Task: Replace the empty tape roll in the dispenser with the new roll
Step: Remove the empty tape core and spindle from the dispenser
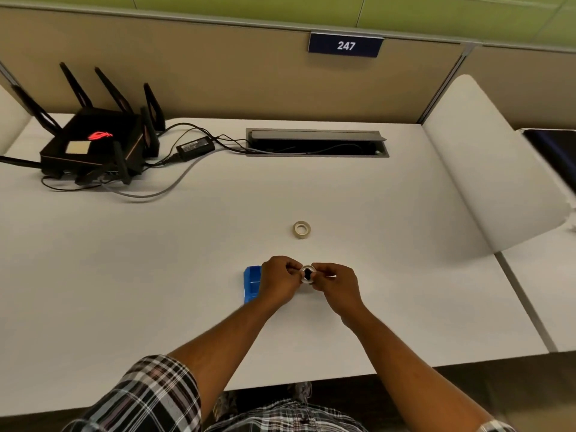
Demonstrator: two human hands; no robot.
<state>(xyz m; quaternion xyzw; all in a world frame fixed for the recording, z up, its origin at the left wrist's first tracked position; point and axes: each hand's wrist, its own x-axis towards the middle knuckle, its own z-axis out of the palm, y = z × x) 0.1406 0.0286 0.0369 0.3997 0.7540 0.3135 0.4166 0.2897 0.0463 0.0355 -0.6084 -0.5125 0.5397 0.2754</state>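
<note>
Both hands meet over the middle of the white desk. My left hand and my right hand pinch a small pale ring with a dark hub in its hole between their fingertips; it looks like a tape roll or core on its spindle. The blue tape dispenser lies on the desk just left of and partly under my left hand. A tan roll of tape lies flat on the desk, apart, a little beyond the hands.
A black router with tall antennas, its power brick and loose cables occupy the far left. An open cable tray is set into the desk at the back. A white divider panel curves along the right.
</note>
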